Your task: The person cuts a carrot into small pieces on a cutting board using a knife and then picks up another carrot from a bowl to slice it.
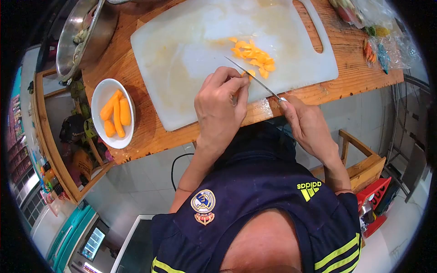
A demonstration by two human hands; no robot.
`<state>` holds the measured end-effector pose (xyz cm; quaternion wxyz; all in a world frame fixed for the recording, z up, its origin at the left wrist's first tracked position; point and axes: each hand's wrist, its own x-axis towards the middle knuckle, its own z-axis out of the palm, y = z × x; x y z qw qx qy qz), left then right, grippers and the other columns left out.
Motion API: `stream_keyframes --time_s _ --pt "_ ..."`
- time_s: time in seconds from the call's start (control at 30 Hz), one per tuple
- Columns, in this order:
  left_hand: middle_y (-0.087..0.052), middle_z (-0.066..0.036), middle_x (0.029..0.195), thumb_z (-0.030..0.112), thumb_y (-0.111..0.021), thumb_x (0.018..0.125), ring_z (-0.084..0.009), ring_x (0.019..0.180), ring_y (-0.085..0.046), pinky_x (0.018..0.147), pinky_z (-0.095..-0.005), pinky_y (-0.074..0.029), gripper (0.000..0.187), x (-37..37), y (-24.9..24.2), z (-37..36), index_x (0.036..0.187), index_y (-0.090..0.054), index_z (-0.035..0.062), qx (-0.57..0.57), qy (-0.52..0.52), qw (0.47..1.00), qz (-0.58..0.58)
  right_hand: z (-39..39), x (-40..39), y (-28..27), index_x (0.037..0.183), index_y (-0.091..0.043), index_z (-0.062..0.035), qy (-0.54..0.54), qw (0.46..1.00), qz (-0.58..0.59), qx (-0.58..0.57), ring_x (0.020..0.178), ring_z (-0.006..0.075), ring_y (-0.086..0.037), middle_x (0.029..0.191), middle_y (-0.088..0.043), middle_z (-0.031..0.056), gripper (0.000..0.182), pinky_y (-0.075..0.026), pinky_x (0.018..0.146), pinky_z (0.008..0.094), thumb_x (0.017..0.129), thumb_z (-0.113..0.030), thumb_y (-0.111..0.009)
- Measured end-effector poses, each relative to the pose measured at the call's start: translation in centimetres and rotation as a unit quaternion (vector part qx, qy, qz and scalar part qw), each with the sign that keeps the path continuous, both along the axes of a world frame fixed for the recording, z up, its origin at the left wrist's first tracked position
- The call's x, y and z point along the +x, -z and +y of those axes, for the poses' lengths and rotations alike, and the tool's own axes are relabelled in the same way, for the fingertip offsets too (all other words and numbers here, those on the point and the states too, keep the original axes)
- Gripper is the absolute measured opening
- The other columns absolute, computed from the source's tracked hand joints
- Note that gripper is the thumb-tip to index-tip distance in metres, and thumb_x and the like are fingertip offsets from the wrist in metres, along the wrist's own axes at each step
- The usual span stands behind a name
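Note:
My right hand (310, 126) is closed round the handle of a knife (256, 78), whose thin blade points up and left over the cutting board (182, 91). The fingers of my left hand (222, 102) are bent and pinched beside the blade, around a small orange carrot piece (251, 73) that is mostly hidden by them. Beyond the blade lies a loose heap of chopped carrot (256, 55) on the white board.
At the left a white bowl (96, 111) holds several peeled carrots (110, 105). A metal basin (63, 61) stands at the wooden table's (145, 143) far left. Plastic bags (395, 48) with produce lie at the right end. A wooden stool (366, 166) is below.

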<state>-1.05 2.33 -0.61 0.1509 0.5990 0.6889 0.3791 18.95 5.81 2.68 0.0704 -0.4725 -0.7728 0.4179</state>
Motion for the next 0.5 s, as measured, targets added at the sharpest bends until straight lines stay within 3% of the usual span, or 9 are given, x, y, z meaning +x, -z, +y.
stream_keyframes --time_s 0.17,0.27,0.37,0.5 --pt "-0.071 -0.008 0.089 0.002 -0.077 0.081 -0.0200 0.071 -0.070 0.065 -0.0296 -0.055 0.009 0.1 -0.2 0.1 0.091 -0.077 0.0023 -0.009 -0.006 1.000 -0.005 1.3 -1.4 0.2 0.088 -0.057 0.0019 -0.014 0.999 -0.025 -0.019 0.073 0.0486 -0.059 0.075 -0.060 0.0264 0.038 -0.046 0.066 0.0528 0.107 -0.030 -0.046" --pt "-0.066 -0.004 0.086 0.003 -0.077 0.080 -0.0232 0.073 -0.063 0.063 -0.0362 -0.050 0.004 0.3 0.0 0.0 0.082 -0.073 0.0031 -0.015 -0.016 0.999 -0.040 0.9 -1.1 0.4 0.087 -0.057 0.0015 -0.008 1.000 -0.024 0.003 0.073 0.0484 -0.059 0.073 -0.060 0.0265 0.038 -0.046 0.065 0.0524 0.107 -0.030 -0.047" --pt "-0.071 -0.008 0.090 0.004 -0.077 0.082 -0.0185 0.071 -0.069 0.064 -0.0292 -0.054 0.010 0.1 -0.4 0.0 0.092 -0.077 0.0024 -0.024 -0.011 1.000 -0.010 0.4 0.1 0.7 0.086 -0.056 0.0009 0.021 1.000 0.013 0.008 0.072 0.0481 -0.058 0.071 -0.058 0.0264 0.038 -0.046 0.064 0.0518 0.107 -0.029 -0.047" --pt "-0.071 -0.008 0.090 0.003 -0.077 0.082 -0.0186 0.071 -0.069 0.064 -0.0288 -0.054 0.009 0.1 -0.1 0.0 0.091 -0.077 0.0023 -0.006 -0.003 1.000 -0.007 -0.1 1.0 0.0 0.089 -0.057 0.0008 0.027 1.000 -0.006 -0.012 0.071 0.0480 -0.058 0.071 -0.057 0.0266 0.034 -0.045 0.063 0.0516 0.107 -0.027 -0.048"
